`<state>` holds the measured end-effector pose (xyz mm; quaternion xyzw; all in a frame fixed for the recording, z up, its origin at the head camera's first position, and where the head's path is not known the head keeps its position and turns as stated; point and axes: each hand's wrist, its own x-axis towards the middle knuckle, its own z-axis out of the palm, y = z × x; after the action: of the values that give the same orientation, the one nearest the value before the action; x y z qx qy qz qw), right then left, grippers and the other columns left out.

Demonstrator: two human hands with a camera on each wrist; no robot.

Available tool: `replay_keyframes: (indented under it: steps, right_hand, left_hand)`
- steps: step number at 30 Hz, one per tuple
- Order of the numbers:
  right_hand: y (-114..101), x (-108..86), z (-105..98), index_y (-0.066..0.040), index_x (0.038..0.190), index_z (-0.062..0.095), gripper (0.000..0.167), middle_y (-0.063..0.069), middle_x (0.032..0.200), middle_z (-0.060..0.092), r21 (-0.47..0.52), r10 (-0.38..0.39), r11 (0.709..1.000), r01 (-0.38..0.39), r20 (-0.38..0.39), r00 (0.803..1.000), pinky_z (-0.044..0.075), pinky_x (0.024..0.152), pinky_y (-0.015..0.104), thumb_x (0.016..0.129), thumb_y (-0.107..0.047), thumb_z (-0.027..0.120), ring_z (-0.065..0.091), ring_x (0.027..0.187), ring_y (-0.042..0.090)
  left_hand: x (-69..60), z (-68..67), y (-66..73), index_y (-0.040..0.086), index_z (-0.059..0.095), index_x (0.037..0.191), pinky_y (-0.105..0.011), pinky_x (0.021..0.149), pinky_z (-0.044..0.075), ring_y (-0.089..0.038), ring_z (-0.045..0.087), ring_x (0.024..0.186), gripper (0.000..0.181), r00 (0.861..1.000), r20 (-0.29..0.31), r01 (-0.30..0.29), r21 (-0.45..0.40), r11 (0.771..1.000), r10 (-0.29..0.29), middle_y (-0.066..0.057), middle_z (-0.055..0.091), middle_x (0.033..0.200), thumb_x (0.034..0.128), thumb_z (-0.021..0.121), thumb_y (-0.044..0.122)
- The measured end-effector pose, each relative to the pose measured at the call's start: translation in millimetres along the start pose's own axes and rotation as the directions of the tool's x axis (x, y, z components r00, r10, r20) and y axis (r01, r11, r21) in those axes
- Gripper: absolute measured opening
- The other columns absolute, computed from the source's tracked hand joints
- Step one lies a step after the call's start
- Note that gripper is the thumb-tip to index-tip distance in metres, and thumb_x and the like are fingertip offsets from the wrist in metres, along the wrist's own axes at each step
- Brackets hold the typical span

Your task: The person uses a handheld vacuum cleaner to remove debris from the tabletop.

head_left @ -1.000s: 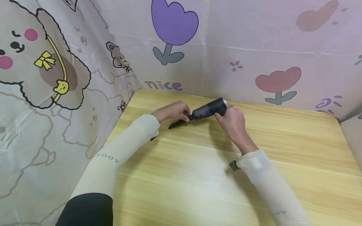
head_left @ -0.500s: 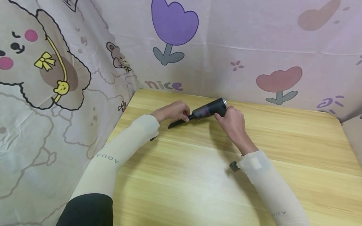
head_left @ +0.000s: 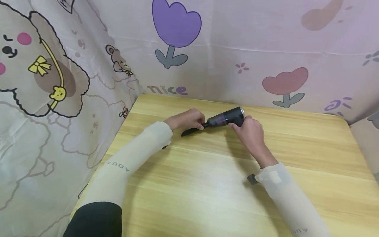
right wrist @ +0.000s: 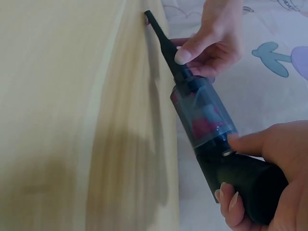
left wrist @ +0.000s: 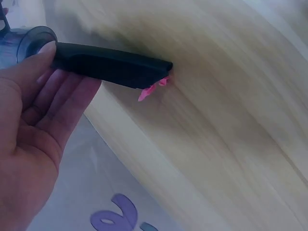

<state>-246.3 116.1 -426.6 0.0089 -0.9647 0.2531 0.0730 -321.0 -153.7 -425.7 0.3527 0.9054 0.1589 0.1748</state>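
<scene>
A black handheld vacuum cleaner lies slanted above the far part of the table. Its right end is gripped by my right hand, fingers curled round the black handle. My left hand pinches the base of the flat crevice nozzle between thumb and fingers. At the nozzle's slanted mouth, a crumpled pink scrap shows in the left wrist view. Through the see-through dust cup, something pinkish red is visible in the right wrist view.
The light wood-grain table spreads toward me. A printed curtain hangs along its far edge, and another printed curtain along the left. Small dark devices, such as this one, sit at the wrists under pale sleeves.
Both hands and the vacuum cleaner have shifted a little to the right and slightly toward me. The grips look the same. The head view has also turned slightly.
</scene>
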Motion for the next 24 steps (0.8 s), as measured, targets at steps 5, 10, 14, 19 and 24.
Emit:
replay_keyframes:
  steps: [5,10,14,19,24]
  right_hand:
    - [11,-3.7,-4,0.006,0.094,0.059,0.054,0.021,0.078,0.063,0.023,0.045,0.999,-0.045,0.01,0.999,0.043,0.051,0.033,0.087,-0.043,0.082,0.058,0.065,0.032]
    - [23,-6.1,-7,0.007,0.1,0.06,0.052,0.023,0.084,0.065,0.071,0.082,0.994,-0.085,0.04,0.996,0.042,0.055,0.031,0.089,-0.04,0.079,0.058,0.07,0.032]
    - [33,-10.4,-9,0.009,0.105,0.061,0.055,0.024,0.087,0.066,0.089,0.109,0.99,-0.113,0.053,0.993,0.041,0.055,0.029,0.089,-0.04,0.079,0.058,0.072,0.031]
    - [45,-16.3,-8,0.01,0.107,0.062,0.058,0.024,0.088,0.066,0.088,0.132,0.986,-0.139,0.076,0.988,0.041,0.055,0.029,0.089,-0.043,0.078,0.058,0.073,0.031]
    - [54,-21.7,-6,0.011,0.109,0.062,0.061,0.024,0.089,0.066,0.076,0.144,0.986,-0.151,0.099,0.985,0.041,0.054,0.028,0.089,-0.044,0.078,0.058,0.072,0.03]
  left_hand:
    - [6.5,5.0,7.8,0.005,0.073,0.111,-0.031,0.089,0.055,-0.016,0.061,0.087,0.022,1.0,0.019,-0.02,0.012,1.0,0.02,-0.005,0.073,0.101,0.0984,0.072,0.022]
    - [14.6,8.0,14.5,0.005,0.072,0.109,-0.029,0.086,0.052,-0.016,0.058,0.085,0.02,0.999,0.033,-0.02,0.021,1.0,0.019,-0.005,0.07,0.096,0.0978,0.073,0.022]
    - [21.1,11.9,21.0,0.006,0.073,0.107,-0.028,0.085,0.051,-0.015,0.058,0.086,0.019,0.999,0.048,-0.018,0.023,1.0,0.017,-0.004,0.069,0.095,0.0976,0.073,0.023]
    - [27.2,18.4,29.1,0.007,0.075,0.105,-0.028,0.084,0.053,-0.014,0.06,0.084,0.018,0.998,0.055,-0.011,0.024,1.0,0.01,-0.003,0.071,0.095,0.0972,0.074,0.023]
    - [26.6,21.6,34.5,0.007,0.076,0.11,-0.029,0.088,0.055,-0.014,0.063,0.088,0.023,0.998,0.067,-0.003,0.01,1.0,0.002,-0.003,0.074,0.101,0.0959,0.075,0.024]
